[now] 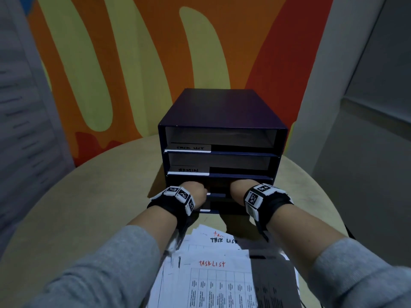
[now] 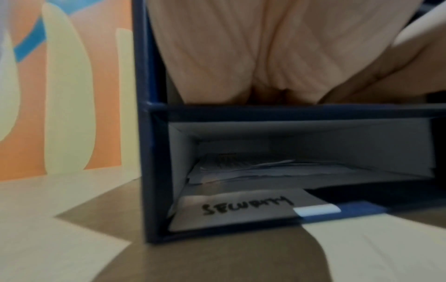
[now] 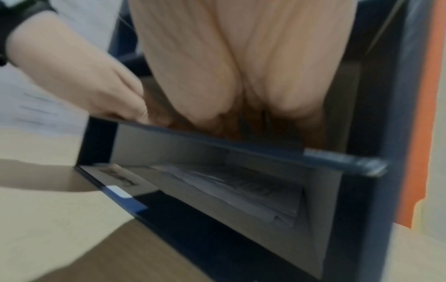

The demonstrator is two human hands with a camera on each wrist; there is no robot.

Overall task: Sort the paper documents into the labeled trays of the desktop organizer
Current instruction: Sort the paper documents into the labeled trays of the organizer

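A dark blue organizer [image 1: 222, 112] with four stacked trays stands on the round table. The top tray's label [image 1: 189, 148] reads TASK LIST, the second tray's label [image 1: 188, 170] ADMIN and the bottom tray's label [image 2: 246, 207] SECURITY. My left hand [image 1: 195, 193] and right hand [image 1: 239, 192] both reach into the third tray, left at its left side, right at its right side. Their fingers are hidden inside, and no sheet shows in them. Several sheets [image 2: 265, 167] lie in the bottom tray. A loose stack of papers [image 1: 213, 274] headed TASKLIST lies in front of the organizer.
The beige table [image 1: 89, 196] shows bare wood left and right of the organizer. A dark flat shape [image 1: 271, 274] covers the stack's right part. Behind stands an orange and yellow painted wall [image 1: 133, 63], with grey walls at both sides.
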